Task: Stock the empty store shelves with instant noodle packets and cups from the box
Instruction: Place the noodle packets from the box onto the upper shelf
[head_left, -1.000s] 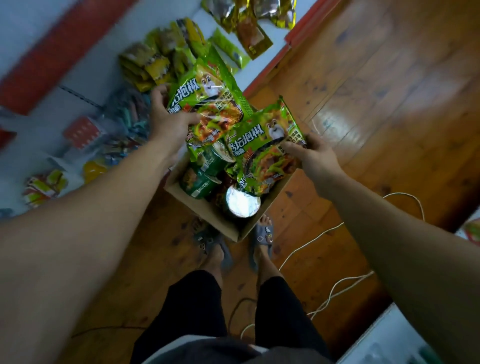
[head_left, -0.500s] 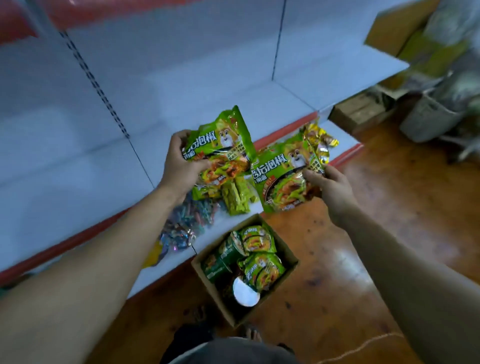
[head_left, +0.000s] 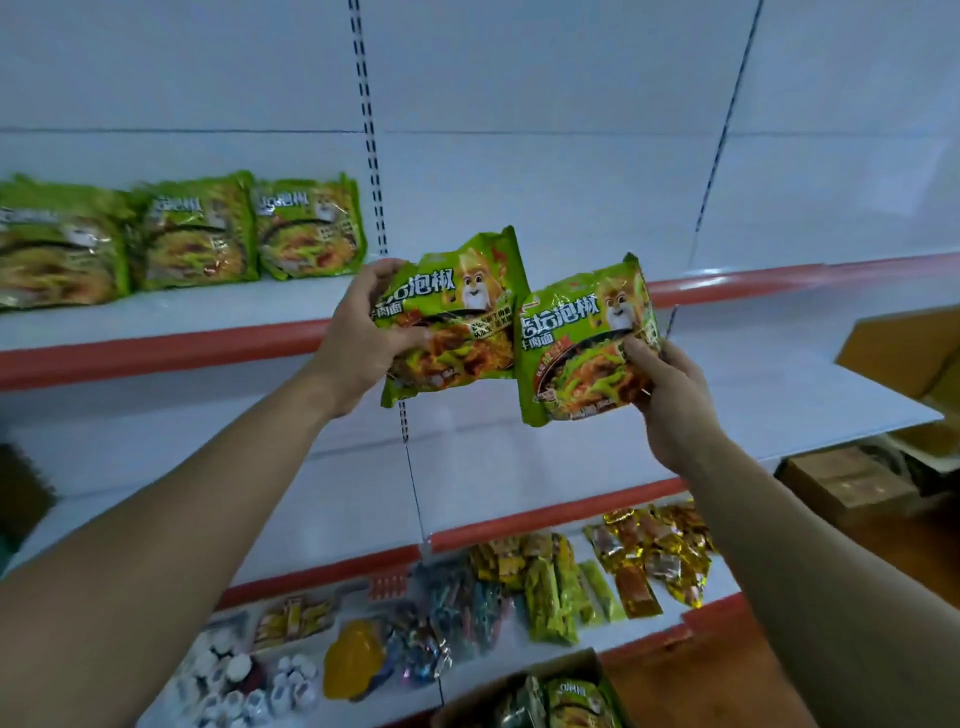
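Status: both packets are now raised from box level, where they were a second ago, to the height of the upper shelf (head_left: 737, 283).

Left hand (head_left: 358, 332): closed on the left packet (head_left: 452, 317), thumb across its face, fingers wrapped behind its left edge. Right hand (head_left: 670, 400): closed on the right packet (head_left: 582, 338), thumb pressed on the lower right of its face, fingers behind. The two packets are held upright, faces toward the camera, edges overlapping slightly, in front of the shelf's red lip and not yet resting on anything.

The box (head_left: 550, 696) sits at the bottom of the view, still holding more green stock. A row (head_left: 197, 234) of three matching packets stands on the upper shelf to the left, ending just beside the slotted upright.

Implication: the pick and lift appear complete; the placement step is in hand. The likely slot is the bare shelf surface right of the row. The packets are light and crinkly, so each probably needs to lean on the back panel or its neighbour to stand. Much shelf space remains unfilled.
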